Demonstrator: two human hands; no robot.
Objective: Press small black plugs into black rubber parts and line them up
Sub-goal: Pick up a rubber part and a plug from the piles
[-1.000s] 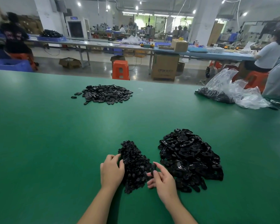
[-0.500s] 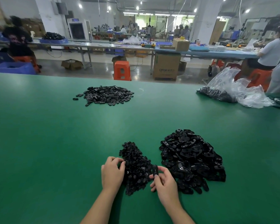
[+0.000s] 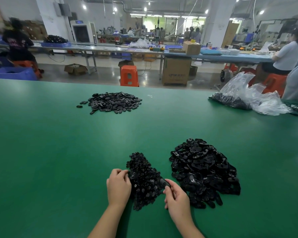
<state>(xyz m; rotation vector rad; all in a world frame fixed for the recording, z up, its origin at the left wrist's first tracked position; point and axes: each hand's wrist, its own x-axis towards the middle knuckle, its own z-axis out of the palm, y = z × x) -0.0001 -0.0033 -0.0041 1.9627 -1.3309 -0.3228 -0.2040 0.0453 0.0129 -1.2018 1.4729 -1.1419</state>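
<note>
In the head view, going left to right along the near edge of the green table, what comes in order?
left hand → pile of small plugs → right hand, holding a rubber part → pile of rubber parts.

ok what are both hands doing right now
Left hand: fingers curled into the pile of small plugs, grip unclear.
Right hand: pinching one rubber part.

On the desk [image 3: 41,152], the plugs [image 3: 143,179] lie left of the parts [image 3: 203,170]; another pile [image 3: 113,102] lies behind, the bag [image 3: 251,98] far right.
</note>
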